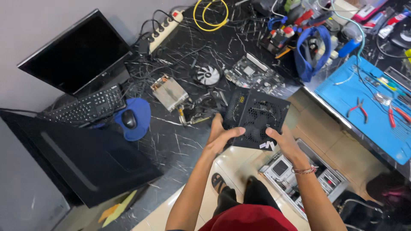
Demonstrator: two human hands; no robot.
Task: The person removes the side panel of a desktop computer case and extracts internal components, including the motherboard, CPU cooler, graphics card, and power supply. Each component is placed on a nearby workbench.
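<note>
A black box-shaped power supply (256,112) with a round fan grille is held up over the edge of the dark marble table (171,141). My left hand (220,136) grips its near left side, thumb across the face. Its near right corner rests in my right hand (286,143), which wears a thin bracelet at the wrist. A bundle of cables (201,109) trails from the unit's left side onto the table.
On the table lie a heatsink (168,92), a round fan (208,75), a motherboard (252,73), a keyboard (85,107), a mouse on a blue pad (129,119), a monitor (77,53) and a black case panel (81,158). A blue mat with pliers (364,107) is right. An open computer case (295,175) sits on the floor.
</note>
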